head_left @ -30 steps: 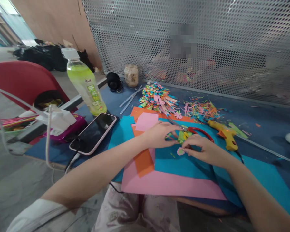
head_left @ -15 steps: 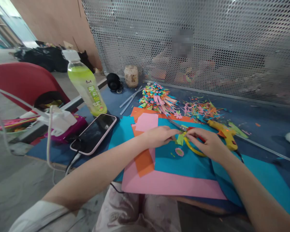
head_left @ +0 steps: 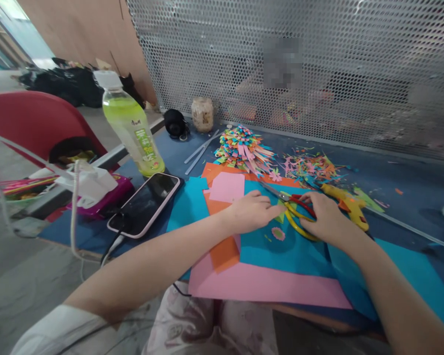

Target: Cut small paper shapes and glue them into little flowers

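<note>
My right hand (head_left: pixel 327 217) is closed around the red and yellow handles of a pair of scissors (head_left: pixel 294 209), whose blades point away to the left over blue paper (head_left: pixel 281 251). My left hand (head_left: pixel 253 213) lies curled beside them, fingertips pinching a small green paper scrap (head_left: pixel 281 217). A small pink paper flower (head_left: pixel 278 233) lies on the blue sheet just in front of both hands. Pink (head_left: pixel 259 283) and orange (head_left: pixel 224 251) sheets lie under the blue one.
A phone (head_left: pixel 144 204) on a cable and a green drink bottle (head_left: pixel 133 128) stand at the left. A pile of coloured paper strips (head_left: pixel 242 148), scattered scraps (head_left: pixel 309 167) and a yellow glue gun (head_left: pixel 346 202) lie beyond the hands. A perforated metal screen (head_left: pixel 318 64) closes the back.
My right hand let go of the pink flower, which now lies on the blue paper, and moved back onto the scissors' handles. My left hand stayed beside them.
</note>
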A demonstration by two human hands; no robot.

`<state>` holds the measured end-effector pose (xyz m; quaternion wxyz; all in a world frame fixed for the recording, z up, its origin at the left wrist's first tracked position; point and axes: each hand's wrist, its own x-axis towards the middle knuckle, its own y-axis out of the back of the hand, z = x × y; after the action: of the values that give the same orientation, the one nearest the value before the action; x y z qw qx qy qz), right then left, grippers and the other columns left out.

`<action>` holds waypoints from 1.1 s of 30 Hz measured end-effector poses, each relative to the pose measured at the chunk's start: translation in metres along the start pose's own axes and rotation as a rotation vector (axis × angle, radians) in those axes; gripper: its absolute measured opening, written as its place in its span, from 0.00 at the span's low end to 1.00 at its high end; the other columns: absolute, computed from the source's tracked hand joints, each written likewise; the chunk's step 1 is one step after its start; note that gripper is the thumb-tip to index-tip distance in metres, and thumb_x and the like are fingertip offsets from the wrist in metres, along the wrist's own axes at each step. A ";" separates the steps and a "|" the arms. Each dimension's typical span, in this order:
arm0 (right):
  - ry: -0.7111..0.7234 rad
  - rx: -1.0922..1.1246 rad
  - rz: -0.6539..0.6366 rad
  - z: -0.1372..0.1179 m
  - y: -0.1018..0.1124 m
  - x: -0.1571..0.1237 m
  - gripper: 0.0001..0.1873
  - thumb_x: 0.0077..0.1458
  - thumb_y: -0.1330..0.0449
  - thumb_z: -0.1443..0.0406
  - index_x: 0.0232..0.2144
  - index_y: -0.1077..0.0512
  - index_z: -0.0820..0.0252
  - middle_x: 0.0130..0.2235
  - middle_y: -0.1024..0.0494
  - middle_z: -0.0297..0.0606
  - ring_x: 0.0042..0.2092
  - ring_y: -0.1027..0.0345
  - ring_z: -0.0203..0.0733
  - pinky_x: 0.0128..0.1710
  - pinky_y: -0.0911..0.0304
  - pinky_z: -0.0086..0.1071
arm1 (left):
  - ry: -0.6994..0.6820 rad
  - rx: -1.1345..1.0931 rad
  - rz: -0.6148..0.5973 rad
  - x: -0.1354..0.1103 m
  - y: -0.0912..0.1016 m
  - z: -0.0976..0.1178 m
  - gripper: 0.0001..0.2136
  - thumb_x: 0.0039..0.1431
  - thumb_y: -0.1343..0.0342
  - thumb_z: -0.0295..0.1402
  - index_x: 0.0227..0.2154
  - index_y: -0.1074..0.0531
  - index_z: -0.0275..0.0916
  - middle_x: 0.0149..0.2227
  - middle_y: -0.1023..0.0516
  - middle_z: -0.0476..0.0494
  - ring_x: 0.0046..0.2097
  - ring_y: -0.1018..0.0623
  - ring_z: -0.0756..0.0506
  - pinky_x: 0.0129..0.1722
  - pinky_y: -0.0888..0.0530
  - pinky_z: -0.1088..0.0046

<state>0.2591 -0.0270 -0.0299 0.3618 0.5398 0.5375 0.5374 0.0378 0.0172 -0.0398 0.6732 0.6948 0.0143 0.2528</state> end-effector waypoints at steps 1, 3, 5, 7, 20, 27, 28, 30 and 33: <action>-0.030 0.027 -0.029 0.001 0.001 0.000 0.18 0.40 0.44 0.65 0.38 0.38 0.59 0.39 0.30 0.46 0.42 0.34 0.53 0.41 0.38 0.43 | 0.007 -0.023 0.031 0.000 0.000 0.000 0.14 0.61 0.57 0.29 0.47 0.33 0.36 0.34 0.23 0.40 0.40 0.25 0.44 0.41 0.33 0.67; -0.080 0.066 -0.082 0.001 0.003 0.001 0.20 0.38 0.44 0.66 0.38 0.39 0.59 0.39 0.30 0.46 0.41 0.34 0.52 0.38 0.37 0.41 | 0.061 -0.144 0.103 -0.001 0.001 0.000 0.13 0.59 0.55 0.28 0.46 0.32 0.36 0.34 0.23 0.41 0.41 0.25 0.45 0.42 0.33 0.67; -0.100 0.070 -0.105 0.002 0.004 0.002 0.21 0.36 0.44 0.68 0.38 0.39 0.59 0.39 0.30 0.46 0.41 0.34 0.52 0.38 0.37 0.40 | 0.150 -0.332 0.188 -0.001 0.003 0.000 0.13 0.55 0.52 0.26 0.44 0.32 0.36 0.35 0.23 0.43 0.40 0.25 0.47 0.42 0.31 0.70; -0.107 0.066 -0.120 0.001 0.005 0.002 0.22 0.35 0.45 0.69 0.39 0.39 0.59 0.39 0.29 0.46 0.41 0.33 0.52 0.38 0.37 0.40 | 0.242 -0.528 0.268 -0.002 0.004 0.000 0.14 0.51 0.49 0.24 0.42 0.32 0.37 0.35 0.23 0.45 0.38 0.25 0.49 0.39 0.30 0.73; -0.192 -0.070 -0.077 -0.014 0.012 -0.002 0.21 0.42 0.44 0.66 0.42 0.40 0.60 0.32 0.27 0.44 0.35 0.31 0.51 0.28 0.41 0.34 | 0.480 -1.180 0.445 0.000 0.001 -0.009 0.11 0.50 0.45 0.27 0.38 0.32 0.35 0.35 0.25 0.44 0.31 0.25 0.53 0.26 0.28 0.80; -0.292 0.316 0.214 -0.016 0.008 -0.002 0.23 0.43 0.38 0.55 0.36 0.46 0.54 0.32 0.29 0.39 0.31 0.31 0.47 0.28 0.39 0.36 | 0.541 -1.318 0.351 0.000 0.005 -0.006 0.14 0.51 0.44 0.29 0.42 0.32 0.34 0.39 0.23 0.39 0.27 0.23 0.52 0.25 0.27 0.79; -0.274 0.412 0.256 -0.017 0.007 -0.002 0.24 0.42 0.37 0.55 0.36 0.46 0.53 0.30 0.29 0.37 0.30 0.32 0.46 0.27 0.39 0.36 | 0.547 -1.340 0.351 0.000 0.006 -0.006 0.14 0.51 0.44 0.29 0.42 0.31 0.34 0.39 0.22 0.38 0.30 0.22 0.50 0.27 0.26 0.78; -0.250 0.597 0.298 -0.021 0.006 -0.001 0.25 0.40 0.34 0.58 0.35 0.45 0.53 0.27 0.31 0.33 0.27 0.33 0.43 0.25 0.39 0.34 | 0.565 -1.389 0.343 0.001 0.007 -0.004 0.14 0.51 0.44 0.28 0.42 0.31 0.34 0.40 0.22 0.37 0.34 0.21 0.48 0.29 0.26 0.77; -0.253 0.806 0.285 -0.032 0.006 0.000 0.26 0.38 0.32 0.61 0.35 0.44 0.53 0.26 0.29 0.31 0.25 0.33 0.41 0.25 0.38 0.33 | 0.587 -1.455 0.297 0.002 0.008 -0.003 0.16 0.51 0.44 0.27 0.45 0.32 0.34 0.41 0.22 0.36 0.35 0.20 0.47 0.26 0.29 0.79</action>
<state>0.2295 -0.0341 -0.0193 0.1076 0.7679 0.5759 0.2590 0.0360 0.0199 -0.0318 0.8857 -0.0192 -0.0705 0.4584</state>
